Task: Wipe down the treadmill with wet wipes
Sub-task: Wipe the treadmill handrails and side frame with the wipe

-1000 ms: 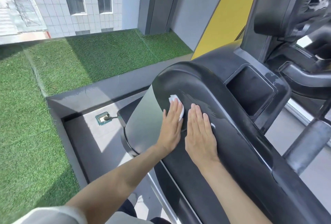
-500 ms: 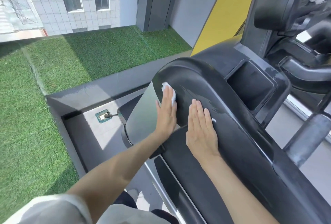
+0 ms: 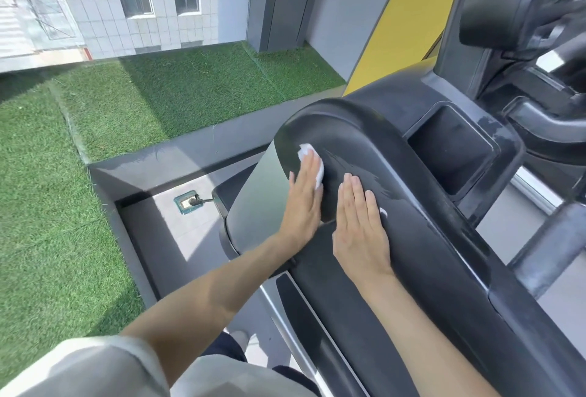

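The treadmill's black side housing (image 3: 428,238) runs from the bottom right up to a rounded end at centre. My left hand (image 3: 302,203) lies flat on that rounded end, pressing a white wet wipe (image 3: 309,155) that shows past the fingertips. Close beside it, my right hand (image 3: 360,225) also rests flat on the housing. A sliver of a second white wipe (image 3: 383,212) peeks out by its little finger. Wet streaks shine on the plastic just ahead of my right hand.
A recessed pocket (image 3: 450,149) sits in the housing to the right, with the black console (image 3: 507,0) and a handlebar (image 3: 551,120) above. A floor socket with a plug (image 3: 187,201) lies to the left, below. Artificial grass (image 3: 63,206) lies beyond a glass pane.
My left hand slid the wipe up the housing toward the rounded end. My right hand stayed almost where it was.
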A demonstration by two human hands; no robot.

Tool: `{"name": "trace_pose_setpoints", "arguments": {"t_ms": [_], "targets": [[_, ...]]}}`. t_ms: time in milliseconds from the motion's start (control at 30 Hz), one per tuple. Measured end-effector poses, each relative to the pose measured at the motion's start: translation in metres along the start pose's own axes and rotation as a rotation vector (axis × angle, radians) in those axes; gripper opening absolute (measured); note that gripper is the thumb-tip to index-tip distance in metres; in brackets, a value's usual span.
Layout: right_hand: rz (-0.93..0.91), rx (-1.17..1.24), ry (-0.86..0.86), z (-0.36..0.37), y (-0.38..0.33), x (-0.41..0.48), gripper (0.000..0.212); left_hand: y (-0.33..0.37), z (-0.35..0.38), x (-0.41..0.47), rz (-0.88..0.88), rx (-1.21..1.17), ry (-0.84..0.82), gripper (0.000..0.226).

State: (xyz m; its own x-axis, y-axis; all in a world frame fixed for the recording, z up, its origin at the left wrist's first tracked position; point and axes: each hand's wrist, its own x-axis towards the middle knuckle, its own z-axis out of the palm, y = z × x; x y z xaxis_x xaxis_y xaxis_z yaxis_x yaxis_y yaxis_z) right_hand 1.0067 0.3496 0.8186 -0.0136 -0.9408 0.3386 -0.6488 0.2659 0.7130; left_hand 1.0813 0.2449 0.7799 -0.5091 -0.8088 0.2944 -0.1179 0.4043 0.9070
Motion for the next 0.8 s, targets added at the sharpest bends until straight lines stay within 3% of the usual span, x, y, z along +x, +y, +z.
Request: {"name": "trace_pose_setpoints", "arguments": {"t_ms": [100,233,367,433,567,633,700,800], "targets": [[0.0,-0.02,0.009,0.003,-0.001,0.0,0.056,-0.012,0.0,-0.015,0.123,0.082,-0.103,0.048],[0.001,-0.021,-0.003,0.0,0.0,0.0,0.056,-0.002,-0.003,0.001,-0.036,-0.019,0.008,0.045],[-0.007,-0.047,0.01,0.002,0.0,0.0,0.054,0.0,0.012,-0.041,0.079,0.003,-0.142,0.049],[0.006,-0.046,0.012,0.002,0.0,0.002,0.054,-0.001,0.008,-0.026,0.067,0.0,-0.097,0.049],[-0.003,-0.052,0.01,0.0,0.0,0.003,0.06,0.001,-0.013,0.041,-0.274,-0.248,0.105,0.05],[0.002,-0.068,-0.01,-0.002,0.001,0.004,0.063,0.003,-0.018,0.05,-0.359,-0.302,0.156,0.051],[-0.008,-0.082,-0.016,0.0,0.0,0.002,0.06,0.011,-0.009,0.028,-0.306,-0.412,0.108,0.049],[-0.004,-0.078,-0.038,0.003,-0.001,0.002,0.053,0.019,0.014,-0.024,-0.031,-0.209,-0.011,0.053]]}}
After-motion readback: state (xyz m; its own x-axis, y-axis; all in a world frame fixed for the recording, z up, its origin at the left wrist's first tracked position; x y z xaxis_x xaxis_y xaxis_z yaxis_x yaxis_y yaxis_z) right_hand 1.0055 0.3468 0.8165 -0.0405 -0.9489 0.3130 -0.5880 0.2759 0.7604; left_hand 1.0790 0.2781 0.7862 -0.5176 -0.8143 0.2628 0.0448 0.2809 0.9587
